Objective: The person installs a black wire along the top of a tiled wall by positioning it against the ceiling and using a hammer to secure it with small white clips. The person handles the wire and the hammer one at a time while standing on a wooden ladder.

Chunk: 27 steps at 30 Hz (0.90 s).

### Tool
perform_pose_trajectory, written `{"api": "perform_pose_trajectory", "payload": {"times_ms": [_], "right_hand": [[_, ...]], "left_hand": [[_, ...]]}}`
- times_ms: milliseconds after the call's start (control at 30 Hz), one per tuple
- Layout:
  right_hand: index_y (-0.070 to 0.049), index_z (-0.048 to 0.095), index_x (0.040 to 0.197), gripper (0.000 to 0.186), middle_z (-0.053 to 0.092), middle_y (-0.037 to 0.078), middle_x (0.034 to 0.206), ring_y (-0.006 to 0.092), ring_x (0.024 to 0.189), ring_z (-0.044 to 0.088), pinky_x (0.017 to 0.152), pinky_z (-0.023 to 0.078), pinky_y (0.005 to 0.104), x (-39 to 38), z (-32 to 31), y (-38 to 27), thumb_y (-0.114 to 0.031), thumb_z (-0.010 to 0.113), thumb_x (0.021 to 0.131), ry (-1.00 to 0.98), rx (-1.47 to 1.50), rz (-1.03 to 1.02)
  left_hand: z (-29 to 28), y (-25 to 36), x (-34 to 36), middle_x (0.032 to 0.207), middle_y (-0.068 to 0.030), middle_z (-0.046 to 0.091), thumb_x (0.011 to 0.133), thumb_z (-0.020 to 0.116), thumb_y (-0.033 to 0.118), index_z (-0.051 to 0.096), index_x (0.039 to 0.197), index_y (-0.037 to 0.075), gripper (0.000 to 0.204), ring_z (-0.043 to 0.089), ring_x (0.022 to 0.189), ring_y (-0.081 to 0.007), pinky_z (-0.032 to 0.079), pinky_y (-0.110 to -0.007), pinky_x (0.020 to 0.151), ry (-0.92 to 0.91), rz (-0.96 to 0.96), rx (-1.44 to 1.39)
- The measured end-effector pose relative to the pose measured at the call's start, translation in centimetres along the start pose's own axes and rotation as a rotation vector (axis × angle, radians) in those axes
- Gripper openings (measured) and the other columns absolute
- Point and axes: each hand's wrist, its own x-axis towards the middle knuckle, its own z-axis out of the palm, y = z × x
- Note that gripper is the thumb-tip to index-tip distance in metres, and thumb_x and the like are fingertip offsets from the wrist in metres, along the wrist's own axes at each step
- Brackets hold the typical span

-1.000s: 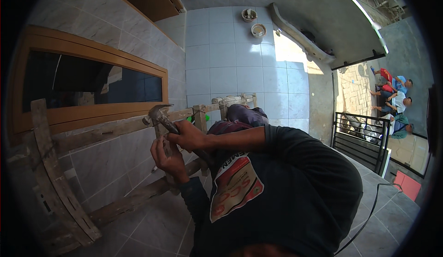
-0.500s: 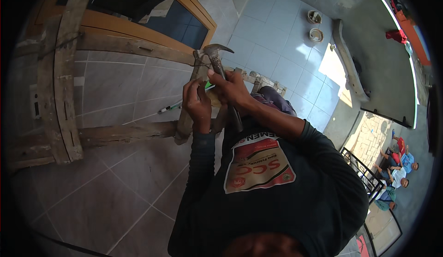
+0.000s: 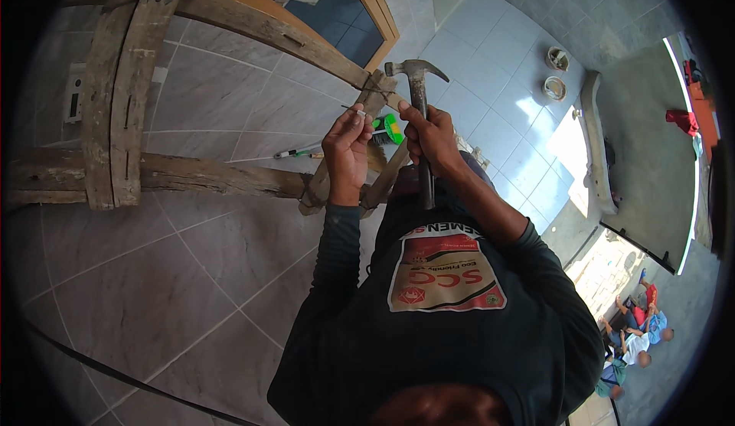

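Observation:
My right hand (image 3: 432, 139) grips a claw hammer (image 3: 417, 78) by its dark metal shaft, head upward beside a wire-tied joint (image 3: 375, 89) of the rough wooden frame. Left of it, my left hand (image 3: 344, 154) pinches a small thin piece (image 3: 357, 112) that looks like a nail, with a pale bit at the fingertips. The frame's weathered rails and uprights (image 3: 122, 104) run to the left, with wire ties at the crossings. Behind my hands, partly hidden, is a green-headed broom (image 3: 389, 127).
Two buckets (image 3: 555, 88) stand on the blue-tiled floor (image 3: 490, 58). A low curved concrete edge (image 3: 593, 143) runs along the right. Several people (image 3: 637, 347) sit outside at lower right. A dark cable (image 3: 130, 376) crosses the grey tiles at lower left.
The view has turned, shifting the frame up. The hammer stands more upright and right of the joint. The thin piece in my left fingertips now shows clearly.

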Motion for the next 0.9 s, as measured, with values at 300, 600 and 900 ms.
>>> {"api": "perform_pose_trajectory", "payload": {"times_ms": [300, 600, 900], "right_hand": [[-0.003, 0.050, 0.077, 0.038, 0.048, 0.000, 0.055, 0.0101, 0.038, 0.046, 0.035, 0.038, 0.0277, 0.5, -0.2, 1.0, -0.034, 0.067, 0.091, -0.031, -0.136, -0.074], [-0.002, 0.050, 0.082, 0.033, 0.049, 0.001, 0.057, 0.0094, 0.040, 0.048, 0.034, 0.039, 0.0272, 1.2, 0.1, 0.7, -0.029, 0.066, 0.092, -0.092, -0.328, -0.084], [-0.003, 0.050, 0.079, 0.031, 0.046, 0.001, 0.058, 0.0107, 0.039, 0.046, 0.034, 0.038, 0.0287, 1.2, -0.3, -0.5, -0.027, 0.065, 0.092, -0.251, -0.479, -0.208]], "left_hand": [[-0.9, -0.4, 1.0, 0.092, -0.0091, 0.067, 0.091, 0.063, 0.004, 0.063, 0.114, -0.003, 0.024, 0.060, 0.078, -0.0127, 0.047, -0.023, 0.068, -0.092, -0.180, -0.269], [-0.3, 2.2, -0.1, 0.094, -0.0067, 0.063, 0.092, 0.061, 0.004, 0.062, 0.109, 0.000, 0.017, 0.057, 0.080, -0.0133, 0.046, -0.026, 0.075, -0.029, 0.144, -0.033], [2.2, 21.3, -3.4, 0.097, -0.0039, 0.061, 0.096, 0.062, 0.015, 0.060, 0.102, 0.000, 0.016, 0.058, 0.083, -0.0115, 0.048, -0.028, 0.074, 0.344, 1.191, 0.414]]}}
